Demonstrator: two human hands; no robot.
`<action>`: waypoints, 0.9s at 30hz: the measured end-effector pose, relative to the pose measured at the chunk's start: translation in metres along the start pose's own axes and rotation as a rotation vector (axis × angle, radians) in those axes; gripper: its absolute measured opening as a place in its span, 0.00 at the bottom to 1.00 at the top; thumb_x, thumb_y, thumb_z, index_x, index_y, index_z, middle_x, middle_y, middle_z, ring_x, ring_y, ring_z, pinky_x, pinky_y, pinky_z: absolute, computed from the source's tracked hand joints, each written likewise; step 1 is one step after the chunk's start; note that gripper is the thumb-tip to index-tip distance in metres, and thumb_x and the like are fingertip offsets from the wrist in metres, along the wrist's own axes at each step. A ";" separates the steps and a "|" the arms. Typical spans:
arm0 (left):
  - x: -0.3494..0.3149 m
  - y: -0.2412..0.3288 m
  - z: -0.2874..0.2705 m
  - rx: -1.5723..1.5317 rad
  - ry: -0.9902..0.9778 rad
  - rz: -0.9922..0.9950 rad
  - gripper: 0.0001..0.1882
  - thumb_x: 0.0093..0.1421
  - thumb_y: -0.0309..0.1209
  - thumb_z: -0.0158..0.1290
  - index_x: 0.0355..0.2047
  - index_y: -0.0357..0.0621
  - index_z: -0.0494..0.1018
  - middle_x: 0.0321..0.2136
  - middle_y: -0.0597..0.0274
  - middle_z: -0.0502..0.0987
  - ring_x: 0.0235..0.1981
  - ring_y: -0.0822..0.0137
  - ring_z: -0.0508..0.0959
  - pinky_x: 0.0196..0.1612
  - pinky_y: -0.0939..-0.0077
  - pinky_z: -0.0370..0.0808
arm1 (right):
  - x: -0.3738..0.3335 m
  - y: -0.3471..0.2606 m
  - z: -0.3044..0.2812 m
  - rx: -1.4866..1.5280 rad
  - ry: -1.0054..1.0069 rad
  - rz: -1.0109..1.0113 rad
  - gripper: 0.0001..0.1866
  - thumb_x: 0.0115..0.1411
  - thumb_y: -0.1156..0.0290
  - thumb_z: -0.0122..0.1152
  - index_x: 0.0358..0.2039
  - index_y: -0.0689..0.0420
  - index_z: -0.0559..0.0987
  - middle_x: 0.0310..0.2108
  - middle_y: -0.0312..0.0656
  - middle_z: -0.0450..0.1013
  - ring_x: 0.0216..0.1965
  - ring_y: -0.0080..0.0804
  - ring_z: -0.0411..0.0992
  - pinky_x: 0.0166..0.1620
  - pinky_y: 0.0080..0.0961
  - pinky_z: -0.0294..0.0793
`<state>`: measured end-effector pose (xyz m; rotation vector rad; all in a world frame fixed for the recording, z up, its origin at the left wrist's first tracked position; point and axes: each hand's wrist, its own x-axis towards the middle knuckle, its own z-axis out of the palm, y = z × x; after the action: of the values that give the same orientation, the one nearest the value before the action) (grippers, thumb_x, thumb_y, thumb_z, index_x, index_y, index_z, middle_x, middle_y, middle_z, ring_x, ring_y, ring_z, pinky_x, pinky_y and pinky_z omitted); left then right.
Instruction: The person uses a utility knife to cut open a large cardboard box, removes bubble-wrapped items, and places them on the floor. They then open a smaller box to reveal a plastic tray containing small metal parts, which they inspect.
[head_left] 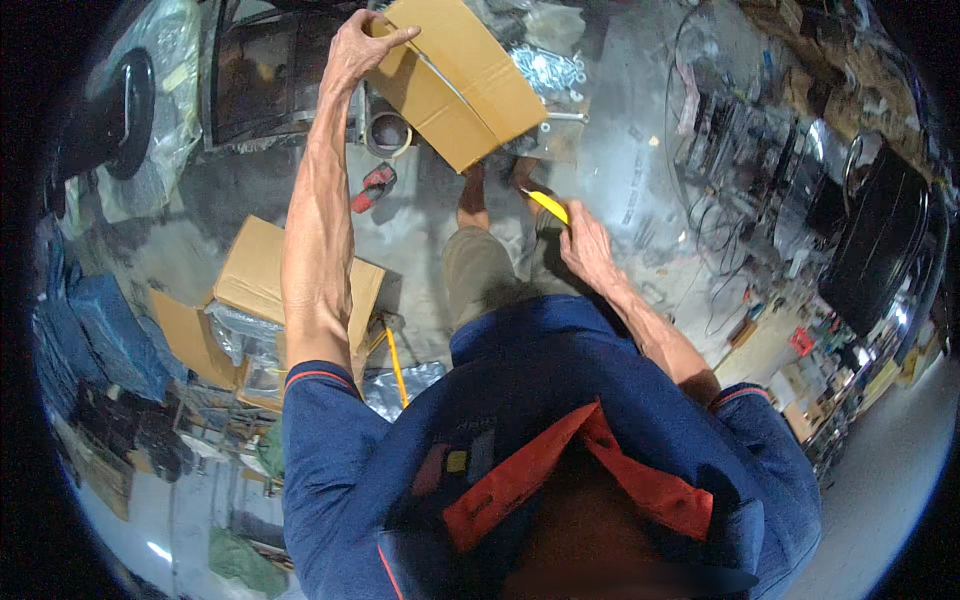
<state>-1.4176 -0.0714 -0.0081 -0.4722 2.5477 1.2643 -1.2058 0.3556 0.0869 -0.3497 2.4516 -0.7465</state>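
Cardboard box (pixel 455 75), flat brown and sealed along a pale seam, is held up in the air ahead of the person, well above the concrete floor (pixel 620 160). Its long axis runs on a slant, from the upper corner by the left hand (pixel 360 50) down toward the lower corner nearest the right hand (pixel 588 250). The left hand, at the end of a fully stretched arm, is closed over the box's upper-left edge — fingers wrapped across the top face, thumb behind — and carries its weight. The right hand is drawn back close to the body, below and to the right of the box, and is curled shut around a yellow-handled utility knife (pixel 548 206) whose tip points up toward the box's lower corner without touching it. So the box lies up and to the left of the knife hand, with a clear gap between them.

Below the box, on the floor, sit a roll of tape (pixel 390 135) and a red hand tool (pixel 375 187); a heap of metal fittings (pixel 548 70) lies just to its right. Farther below and to the left of the box stands an open carton (pixel 262 290) with plastic wrapping inside — beside it a yellow strap (pixel 397 365).
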 end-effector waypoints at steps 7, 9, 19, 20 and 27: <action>0.018 0.013 -0.003 0.340 -0.027 -0.080 0.29 0.46 0.49 0.65 0.41 0.38 0.78 0.36 0.44 0.82 0.41 0.52 0.83 0.44 0.59 0.78 | 0.054 0.001 0.023 -0.305 0.020 -0.324 0.32 0.57 0.75 0.56 0.65 0.52 0.69 0.41 0.47 0.67 0.44 0.44 0.64 0.46 0.39 0.62; 0.023 0.009 -0.005 0.398 0.006 -0.023 0.22 0.48 0.45 0.60 0.33 0.38 0.76 0.30 0.49 0.81 0.34 0.56 0.81 0.41 0.62 0.76 | 0.066 0.007 0.029 -0.310 0.009 -0.297 0.36 0.53 0.79 0.59 0.64 0.48 0.70 0.42 0.46 0.67 0.45 0.46 0.64 0.47 0.44 0.63; 0.033 0.000 -0.004 0.322 -0.087 -0.160 0.18 0.55 0.45 0.58 0.34 0.43 0.75 0.29 0.58 0.78 0.31 0.66 0.75 0.35 0.66 0.72 | 0.075 0.034 0.036 -0.264 0.152 -0.450 0.31 0.52 0.76 0.60 0.60 0.47 0.74 0.41 0.45 0.68 0.44 0.43 0.66 0.48 0.41 0.65; 0.032 0.001 -0.005 0.332 -0.087 -0.101 0.17 0.56 0.45 0.58 0.34 0.42 0.75 0.28 0.59 0.78 0.30 0.67 0.74 0.35 0.66 0.72 | 0.076 0.034 0.036 -0.268 0.149 -0.448 0.31 0.52 0.76 0.59 0.60 0.48 0.75 0.42 0.45 0.68 0.45 0.44 0.66 0.49 0.41 0.65; 0.026 -0.002 -0.010 0.395 -0.132 -0.097 0.16 0.57 0.42 0.57 0.34 0.40 0.75 0.27 0.63 0.77 0.30 0.70 0.73 0.37 0.71 0.71 | 0.079 0.029 0.029 -0.262 0.197 -0.430 0.32 0.51 0.78 0.60 0.59 0.47 0.76 0.42 0.46 0.69 0.46 0.44 0.66 0.49 0.40 0.66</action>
<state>-1.4411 -0.0845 -0.0132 -0.4038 2.5375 0.7062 -1.2565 0.3358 0.0164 -0.9680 2.7012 -0.6511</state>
